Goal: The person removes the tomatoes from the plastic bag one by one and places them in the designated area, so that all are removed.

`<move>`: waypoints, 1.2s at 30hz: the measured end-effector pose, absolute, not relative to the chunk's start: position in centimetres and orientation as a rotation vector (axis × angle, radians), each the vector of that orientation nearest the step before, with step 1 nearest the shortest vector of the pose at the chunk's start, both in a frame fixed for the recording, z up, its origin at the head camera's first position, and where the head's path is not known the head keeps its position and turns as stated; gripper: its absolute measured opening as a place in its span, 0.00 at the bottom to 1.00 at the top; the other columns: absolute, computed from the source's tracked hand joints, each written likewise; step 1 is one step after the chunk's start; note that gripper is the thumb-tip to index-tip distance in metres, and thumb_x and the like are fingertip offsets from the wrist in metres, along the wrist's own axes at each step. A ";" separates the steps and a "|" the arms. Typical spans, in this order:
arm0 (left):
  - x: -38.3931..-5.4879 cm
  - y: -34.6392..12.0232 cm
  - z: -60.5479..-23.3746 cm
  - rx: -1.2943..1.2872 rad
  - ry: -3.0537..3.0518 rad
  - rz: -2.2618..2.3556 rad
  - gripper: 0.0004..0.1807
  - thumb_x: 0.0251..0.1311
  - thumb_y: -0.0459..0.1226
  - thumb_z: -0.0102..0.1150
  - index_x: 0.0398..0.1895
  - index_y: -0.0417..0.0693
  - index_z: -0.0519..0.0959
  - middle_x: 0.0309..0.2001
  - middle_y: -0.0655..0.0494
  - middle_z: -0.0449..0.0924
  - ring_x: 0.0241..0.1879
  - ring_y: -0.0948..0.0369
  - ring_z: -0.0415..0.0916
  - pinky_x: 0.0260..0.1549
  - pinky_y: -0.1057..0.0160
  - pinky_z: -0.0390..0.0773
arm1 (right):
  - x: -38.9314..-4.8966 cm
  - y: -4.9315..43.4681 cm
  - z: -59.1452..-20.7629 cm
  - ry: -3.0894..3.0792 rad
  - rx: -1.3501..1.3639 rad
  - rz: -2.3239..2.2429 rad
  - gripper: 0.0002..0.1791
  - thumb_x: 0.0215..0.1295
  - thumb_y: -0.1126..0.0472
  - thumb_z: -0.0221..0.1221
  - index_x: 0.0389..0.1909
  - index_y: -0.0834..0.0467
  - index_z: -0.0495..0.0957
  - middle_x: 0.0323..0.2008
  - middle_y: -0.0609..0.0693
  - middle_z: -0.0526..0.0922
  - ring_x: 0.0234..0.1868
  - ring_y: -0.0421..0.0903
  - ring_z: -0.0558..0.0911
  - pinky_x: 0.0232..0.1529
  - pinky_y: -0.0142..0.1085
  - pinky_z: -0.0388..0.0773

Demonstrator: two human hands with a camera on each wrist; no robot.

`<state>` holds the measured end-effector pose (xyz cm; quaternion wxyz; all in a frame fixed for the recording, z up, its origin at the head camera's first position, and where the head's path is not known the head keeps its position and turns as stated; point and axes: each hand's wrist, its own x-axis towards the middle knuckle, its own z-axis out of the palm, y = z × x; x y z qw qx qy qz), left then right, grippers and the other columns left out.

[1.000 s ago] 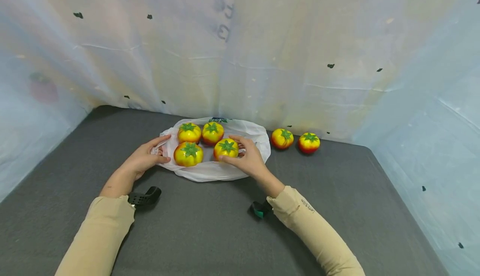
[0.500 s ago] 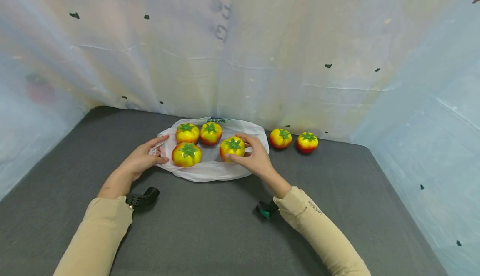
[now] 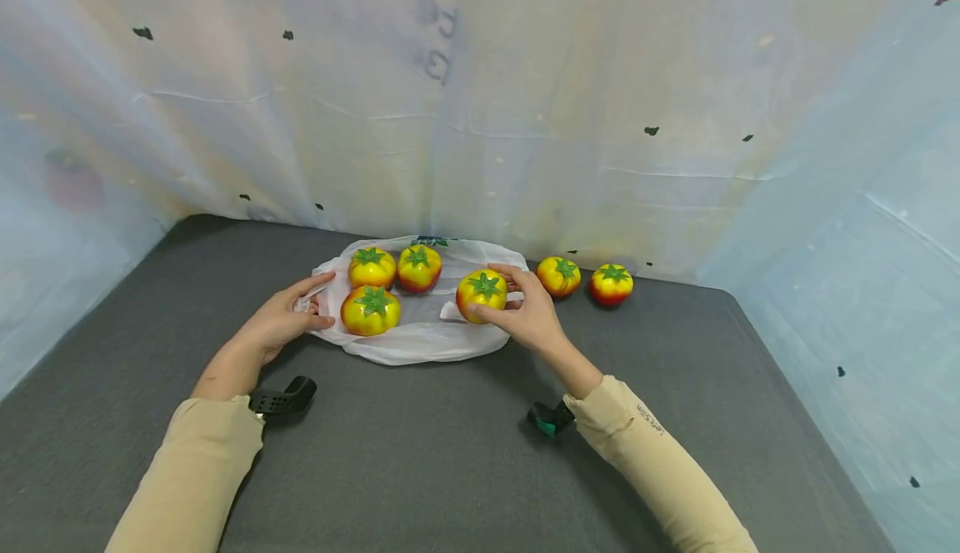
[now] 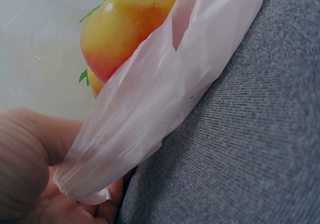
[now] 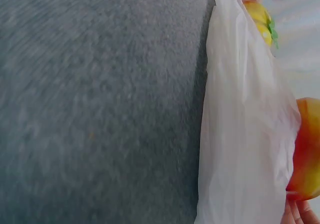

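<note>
Two sleeves point(image 3: 187, 478): tan, reaching in from the near side, with a black band point(image 3: 285, 397) at each wrist on my feed.
Left hand point(image 3: 279, 319): pinches the gathered left end of the bag, thumb over the plastic.
Right hand point(image 3: 534, 318): grips one tomato point(image 3: 478, 294) between thumb and fingers, over the bag's right part; whether that fruit is clear of the plastic, I can't tell.
Slip risk: the skin looks glossy, so I judge a loose pinch could let the fruit roll away.
Snag risk: thin film lies close to those fingers, and a sideways pull might drag the rim or fold it over.
Bag point(image 3: 416, 346): one, white, mouth spread wide on the grey surface point(image 3: 420, 461); if the left hand tugs, I'd expect the fruit to tumble together.
Tomatoes inside: three, clustered left, one in front point(image 3: 370, 313) and two behind point(image 3: 418, 269).
Tomatoes outside: two point(image 3: 611, 286), side by side to the bag's right.
Total: six tomatoes, by my count.
Backdrop: pale plastic sheet point(image 3: 570, 77) behind everything.
</note>
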<state>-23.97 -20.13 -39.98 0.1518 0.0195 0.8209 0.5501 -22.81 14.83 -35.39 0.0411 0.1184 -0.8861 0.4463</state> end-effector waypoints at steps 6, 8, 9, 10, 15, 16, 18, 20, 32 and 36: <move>-23.9 -20.1 -40.1 0.076 2.363 1.586 0.47 0.57 0.32 0.62 0.76 0.52 0.47 0.75 0.34 0.31 0.73 0.35 0.30 0.66 0.31 0.40 | -22.6 15.8 -35.2 -2.713 0.321 1.355 0.36 0.51 0.53 0.71 0.63 0.54 0.71 0.54 0.56 0.71 0.52 0.53 0.73 0.52 0.46 0.77; -23.9 -20.1 -40.1 0.077 2.364 1.586 0.47 0.57 0.32 0.62 0.76 0.52 0.47 0.75 0.34 0.31 0.73 0.35 0.30 0.66 0.31 0.40 | -22.6 16.2 -35.1 -2.717 0.306 1.349 0.36 0.52 0.53 0.70 0.63 0.52 0.71 0.55 0.55 0.72 0.52 0.52 0.73 0.51 0.43 0.77; -24.0 -20.1 -40.0 0.078 2.363 1.585 0.47 0.57 0.32 0.62 0.76 0.52 0.47 0.75 0.34 0.31 0.73 0.35 0.30 0.66 0.31 0.40 | -22.5 16.3 -35.1 -2.719 0.301 1.344 0.35 0.52 0.53 0.70 0.63 0.52 0.71 0.55 0.55 0.71 0.52 0.51 0.73 0.50 0.42 0.78; -24.0 -20.1 -40.0 0.076 2.362 1.583 0.47 0.57 0.32 0.62 0.76 0.52 0.46 0.75 0.34 0.31 0.73 0.35 0.30 0.66 0.31 0.40 | -22.5 16.5 -35.1 -2.717 0.297 1.347 0.36 0.52 0.53 0.70 0.64 0.52 0.71 0.56 0.55 0.71 0.52 0.51 0.72 0.49 0.41 0.78; -24.0 -20.0 -40.0 0.063 2.353 1.578 0.48 0.57 0.32 0.61 0.77 0.53 0.46 0.75 0.34 0.29 0.73 0.35 0.29 0.66 0.32 0.41 | -22.3 17.5 -34.9 -2.704 0.266 1.376 0.36 0.53 0.54 0.70 0.64 0.53 0.70 0.57 0.57 0.70 0.50 0.54 0.75 0.48 0.41 0.78; -24.0 -20.0 -40.0 0.058 2.352 1.576 0.48 0.57 0.32 0.61 0.77 0.53 0.46 0.75 0.34 0.29 0.73 0.35 0.29 0.66 0.32 0.40 | -22.3 17.7 -34.8 -2.701 0.265 1.379 0.36 0.53 0.54 0.70 0.64 0.54 0.70 0.57 0.57 0.70 0.49 0.55 0.76 0.48 0.41 0.78; -23.9 -20.1 -39.9 0.053 2.350 1.574 0.48 0.57 0.32 0.61 0.77 0.54 0.45 0.75 0.34 0.29 0.73 0.35 0.29 0.66 0.31 0.40 | -22.2 18.2 -34.7 -2.697 0.268 1.372 0.36 0.54 0.55 0.69 0.64 0.55 0.70 0.56 0.58 0.71 0.48 0.55 0.77 0.49 0.41 0.78; -23.9 -20.1 -39.9 0.048 2.350 1.569 0.48 0.57 0.32 0.61 0.77 0.54 0.45 0.75 0.35 0.29 0.73 0.35 0.29 0.66 0.31 0.40 | -22.2 18.6 -34.6 -2.698 0.260 1.355 0.36 0.54 0.55 0.69 0.64 0.55 0.70 0.56 0.57 0.71 0.47 0.55 0.77 0.47 0.40 0.79; -24.0 -20.1 -40.0 0.027 2.348 1.552 0.47 0.58 0.33 0.60 0.77 0.55 0.45 0.75 0.35 0.27 0.72 0.34 0.28 0.65 0.30 0.39 | -21.8 21.1 -34.7 -2.678 0.160 1.317 0.37 0.53 0.54 0.70 0.65 0.55 0.68 0.58 0.57 0.69 0.54 0.55 0.74 0.51 0.47 0.78; -24.0 -20.1 -40.0 0.032 2.343 1.558 0.47 0.58 0.33 0.61 0.77 0.55 0.45 0.75 0.35 0.27 0.72 0.34 0.28 0.65 0.30 0.40 | -21.7 21.9 -34.5 -2.679 0.134 1.313 0.37 0.54 0.53 0.69 0.64 0.56 0.69 0.59 0.56 0.70 0.56 0.54 0.74 0.53 0.47 0.78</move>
